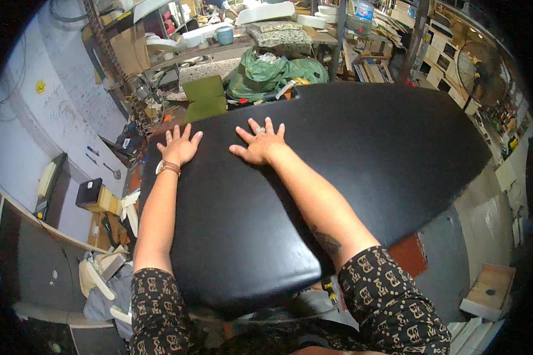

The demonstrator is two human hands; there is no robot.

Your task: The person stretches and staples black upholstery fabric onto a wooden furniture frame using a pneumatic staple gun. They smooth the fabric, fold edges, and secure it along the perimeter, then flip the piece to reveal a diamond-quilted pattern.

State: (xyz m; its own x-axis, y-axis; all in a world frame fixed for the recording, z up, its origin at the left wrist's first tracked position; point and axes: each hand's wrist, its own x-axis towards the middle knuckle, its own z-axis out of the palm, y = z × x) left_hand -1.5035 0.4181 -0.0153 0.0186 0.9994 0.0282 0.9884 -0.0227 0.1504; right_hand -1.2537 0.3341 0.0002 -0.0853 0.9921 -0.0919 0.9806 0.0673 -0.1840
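Note:
Both my arms reach forward over a large black panel point(237, 231) with a smooth, slightly shiny surface like leather. My left hand point(180, 147) lies palm down near the panel's far left corner, fingers spread. To its right, my right hand point(259, 143) also rests flat on the black surface, fingers apart and a ring on one of them. Neither hand holds anything. A dark line runs beneath my right forearm; whether it is a seam, a step or a shadow I cannot tell. The panel's near edge looks rounded.
Beyond the far edge lie a green plastic bag point(260, 74) and an olive-green cushion point(205, 97). A cluttered workbench point(243, 44) stands behind them. On the left are a black-and-yellow block point(98, 195) and scraps; a fan point(479, 74) stands right, an open box point(488, 290) lower right.

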